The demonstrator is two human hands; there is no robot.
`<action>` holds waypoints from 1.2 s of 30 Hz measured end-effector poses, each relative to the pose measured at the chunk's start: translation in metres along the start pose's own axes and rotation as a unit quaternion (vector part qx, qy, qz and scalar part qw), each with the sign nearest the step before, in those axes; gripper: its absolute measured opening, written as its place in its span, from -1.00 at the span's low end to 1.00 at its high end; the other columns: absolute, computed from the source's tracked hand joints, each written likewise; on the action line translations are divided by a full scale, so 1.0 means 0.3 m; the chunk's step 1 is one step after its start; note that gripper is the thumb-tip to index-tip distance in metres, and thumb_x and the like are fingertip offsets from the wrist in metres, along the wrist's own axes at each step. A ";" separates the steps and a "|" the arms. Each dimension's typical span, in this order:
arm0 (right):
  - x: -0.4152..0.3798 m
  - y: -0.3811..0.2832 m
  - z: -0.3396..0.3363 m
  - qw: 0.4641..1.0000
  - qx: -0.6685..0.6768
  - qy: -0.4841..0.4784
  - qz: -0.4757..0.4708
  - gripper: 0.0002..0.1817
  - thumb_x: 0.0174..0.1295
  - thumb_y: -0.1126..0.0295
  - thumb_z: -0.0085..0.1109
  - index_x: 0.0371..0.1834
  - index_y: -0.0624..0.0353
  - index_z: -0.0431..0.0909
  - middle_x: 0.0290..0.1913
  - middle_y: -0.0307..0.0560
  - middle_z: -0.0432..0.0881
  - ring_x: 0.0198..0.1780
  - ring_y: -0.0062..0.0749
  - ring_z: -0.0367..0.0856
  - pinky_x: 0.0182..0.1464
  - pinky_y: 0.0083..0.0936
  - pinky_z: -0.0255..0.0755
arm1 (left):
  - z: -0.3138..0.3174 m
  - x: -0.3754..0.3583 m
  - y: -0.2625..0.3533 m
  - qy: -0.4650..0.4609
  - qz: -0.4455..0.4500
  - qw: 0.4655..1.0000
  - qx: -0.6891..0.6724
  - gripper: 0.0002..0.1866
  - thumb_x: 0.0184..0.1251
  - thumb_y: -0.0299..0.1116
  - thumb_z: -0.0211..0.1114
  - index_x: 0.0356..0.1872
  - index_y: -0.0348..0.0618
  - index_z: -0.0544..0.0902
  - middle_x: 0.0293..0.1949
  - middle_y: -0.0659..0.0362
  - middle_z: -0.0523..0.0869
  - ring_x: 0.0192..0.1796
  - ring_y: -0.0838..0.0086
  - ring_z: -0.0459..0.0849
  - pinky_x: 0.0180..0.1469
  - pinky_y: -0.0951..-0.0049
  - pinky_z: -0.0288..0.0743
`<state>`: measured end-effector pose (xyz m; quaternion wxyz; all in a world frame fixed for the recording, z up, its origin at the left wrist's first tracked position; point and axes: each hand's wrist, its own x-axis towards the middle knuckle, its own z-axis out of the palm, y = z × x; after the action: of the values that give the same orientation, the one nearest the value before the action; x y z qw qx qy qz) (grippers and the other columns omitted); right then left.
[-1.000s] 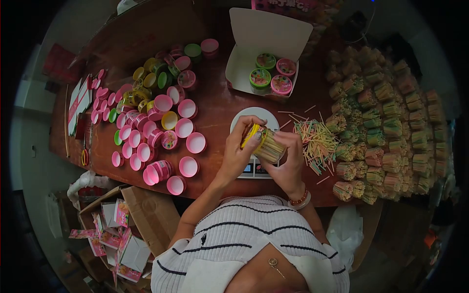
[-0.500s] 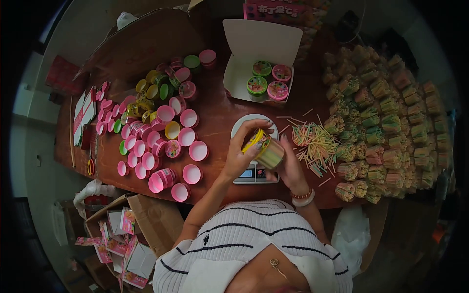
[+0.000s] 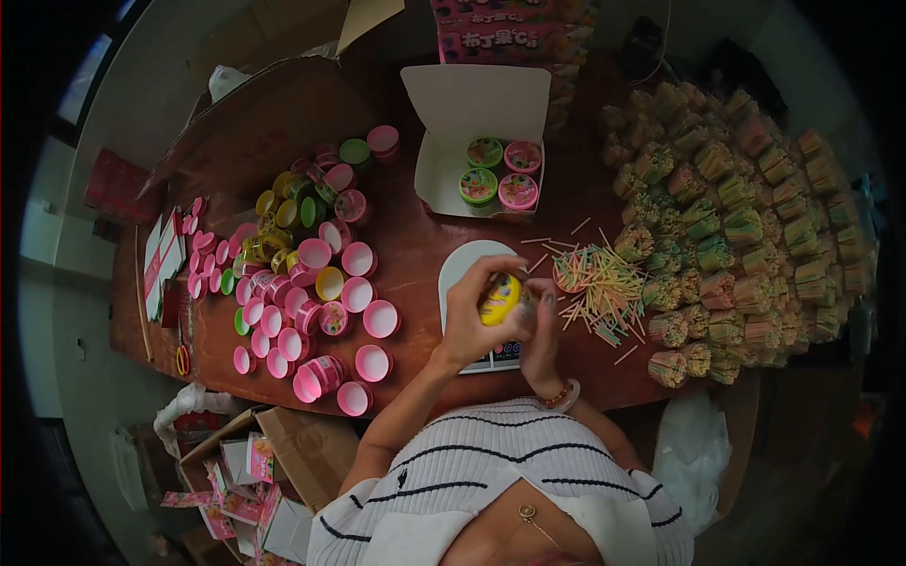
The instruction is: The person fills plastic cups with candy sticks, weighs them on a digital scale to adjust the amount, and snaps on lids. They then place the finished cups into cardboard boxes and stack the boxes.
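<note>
Both my hands are around a small clear jar with a yellow lid (image 3: 500, 300), over a white kitchen scale (image 3: 461, 275). My left hand (image 3: 466, 309) is closed about the lid side, its fingers curled over the top. On the other side, my right hand (image 3: 541, 338) grips the jar's body, which is mostly hidden and slightly blurred. Part of the scale's button panel shows below the hands. Just right of them lies a loose heap of thin pastel sticks (image 3: 604, 288).
An open white box (image 3: 429, 179) holds several lidded jars behind the scale. Many pink, yellow and green cups and lids (image 3: 380, 319) cover the left. Bundled sticks (image 3: 743, 226) stand at right. Scissors (image 3: 182, 358) lie far left; an open carton (image 3: 302, 443) stands below the table.
The jar has turned in my hands, so its yellow lid faces up toward me more and its body shows less. My right hand has shifted closer around it. The camera view has moved slightly.
</note>
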<state>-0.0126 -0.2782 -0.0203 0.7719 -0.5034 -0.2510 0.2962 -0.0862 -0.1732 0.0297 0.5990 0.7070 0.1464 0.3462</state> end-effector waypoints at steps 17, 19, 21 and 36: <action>0.205 -0.496 -0.546 0.890 -0.382 0.180 -0.170 -0.65 0.52 0.30 0.20 0.22 0.26 0.48 0.04 -0.03 0.66 -0.06 -0.35 0.73 -0.04 -0.42 0.62 | -0.411 0.685 -0.375 0.013 0.124 0.901 0.416 -0.71 0.33 -0.37 0.38 0.01 -0.26 0.62 -0.10 -0.07 0.65 -0.05 -0.03 0.64 0.05 0.05 0.53; 0.222 -0.666 -0.645 0.757 -0.538 0.302 -0.215 -0.56 0.46 0.26 0.28 0.26 0.27 0.46 0.15 0.06 0.60 0.17 -0.19 0.63 0.14 -0.25 0.54 | -0.391 0.698 -0.429 -0.003 0.138 0.870 0.473 -0.68 0.35 -0.32 0.38 0.04 -0.23 0.60 -0.07 -0.07 0.64 -0.01 -0.03 0.61 0.08 0.02 0.49; 0.243 -0.794 -0.746 0.572 -0.675 0.406 -0.230 -0.39 0.40 0.16 0.35 0.35 0.31 0.39 0.26 0.18 0.51 0.34 0.03 0.48 0.30 -0.07 0.40 | -0.362 0.714 -0.445 -0.012 0.146 0.834 0.531 -0.65 0.38 -0.27 0.37 0.08 -0.20 0.57 -0.04 -0.08 0.62 0.03 -0.03 0.58 0.11 -0.01 0.45; 0.186 -0.830 -0.867 0.657 -0.616 0.381 -0.208 -0.18 0.33 0.16 0.44 0.50 0.28 0.19 0.33 0.25 0.46 0.23 -0.06 0.60 0.22 -0.17 0.55 | -0.752 0.383 -0.118 0.109 0.055 0.872 0.474 -0.59 0.40 -0.33 0.33 0.20 -0.25 0.57 0.12 -0.12 0.64 0.22 -0.01 0.61 0.27 0.17 0.48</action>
<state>0.2557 -0.4812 0.1196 0.3544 -0.8670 -0.1582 -0.3126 -0.1463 0.0749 0.0418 0.1521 0.8708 0.3182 0.3424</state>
